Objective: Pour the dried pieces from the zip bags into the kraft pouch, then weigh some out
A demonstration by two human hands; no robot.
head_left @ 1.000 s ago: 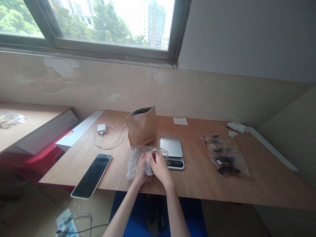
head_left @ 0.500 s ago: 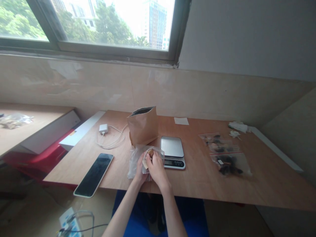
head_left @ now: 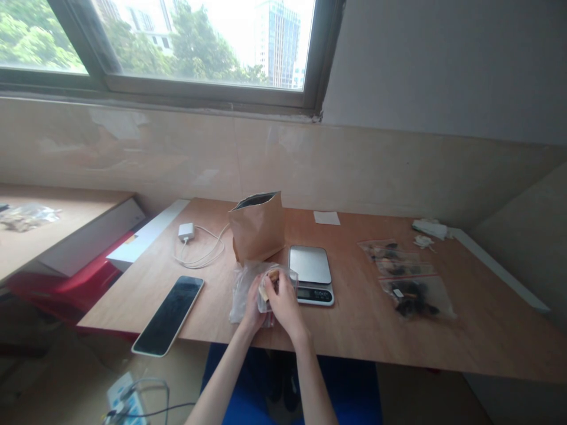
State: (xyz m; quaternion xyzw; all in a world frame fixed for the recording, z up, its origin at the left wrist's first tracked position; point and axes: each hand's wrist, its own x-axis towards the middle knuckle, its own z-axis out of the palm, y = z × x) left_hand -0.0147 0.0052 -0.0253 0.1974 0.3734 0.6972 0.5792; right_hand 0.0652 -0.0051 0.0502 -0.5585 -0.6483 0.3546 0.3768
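Near the front edge of the table, a clear plastic bag with tan and brown pieces inside or at its mouth is between my two hands. My left hand is closed around the bag's left side. The fingers of my right hand are bent over the brown pieces at the right; I cannot make out what kind they are. Under my hands lie more clear plastic bags. Just behind stands an open brown paper pouch. A kitchen scale sits close to the right.
On the left are a phone overhanging the table edge and a white charger with its cable. Zip bags of dark pieces lie on the right. A white paper is at the back, and crumpled white material at the far right.
My right-hand fingers have shifted slightly on the brown pieces, showing more of them. The bag between my hands has moved a little right. The other things stay in place.
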